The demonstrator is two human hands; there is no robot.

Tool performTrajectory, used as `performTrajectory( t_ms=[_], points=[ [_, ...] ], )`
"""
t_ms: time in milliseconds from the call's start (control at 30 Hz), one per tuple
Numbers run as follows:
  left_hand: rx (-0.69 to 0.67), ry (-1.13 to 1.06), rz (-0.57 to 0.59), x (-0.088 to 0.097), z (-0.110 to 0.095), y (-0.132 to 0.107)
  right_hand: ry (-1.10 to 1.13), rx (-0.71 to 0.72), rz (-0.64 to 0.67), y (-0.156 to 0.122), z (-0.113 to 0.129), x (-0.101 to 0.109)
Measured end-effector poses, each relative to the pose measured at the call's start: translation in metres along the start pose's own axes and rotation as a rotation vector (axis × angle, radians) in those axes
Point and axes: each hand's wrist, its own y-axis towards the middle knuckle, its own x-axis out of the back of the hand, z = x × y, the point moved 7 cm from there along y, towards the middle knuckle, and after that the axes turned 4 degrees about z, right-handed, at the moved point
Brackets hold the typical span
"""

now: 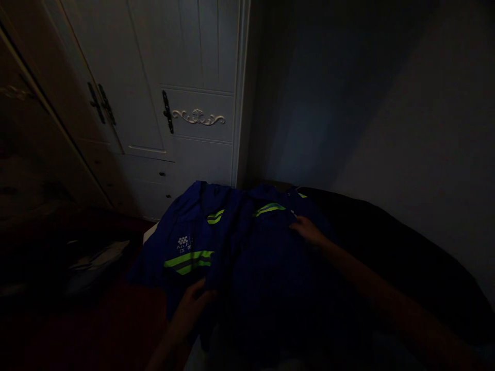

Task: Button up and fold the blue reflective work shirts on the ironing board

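A dark blue work jacket (185, 211) with yellow-green reflective stripes lies spread in front of me. A white logo and lettering show on its left part. My left hand (193, 301) is closed on the jacket's near edge, just below the lower stripe. Farther back on the right, my right hand (307, 229) pinches the jacket's cloth near another stripe. The fingertips of both hands are partly lost in the dark fabric. Much of the jacket's near part is too dark to make out.
A white wardrobe (201, 159) with dark handles stands behind the jacket. At the right, a large black shape (386, 242) lies against the grey wall (436, 139). Dim, unclear items (96, 257) sit low on the left above a dark red floor (104, 330).
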Motion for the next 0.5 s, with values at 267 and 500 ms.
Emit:
performTrajectory(
  t_ms=[267, 500],
  points=[
    [0.181, -0.286, -0.185, 0.005, 0.010, -0.010, -0.700, 0.419, -0.167, 0.042, 0.091, -0.024],
    [0.139, 0.095, -0.488, 0.053, -0.049, -0.023, -0.432, 0.257, -0.099, 0.099, 0.092, -0.019]
  ],
)
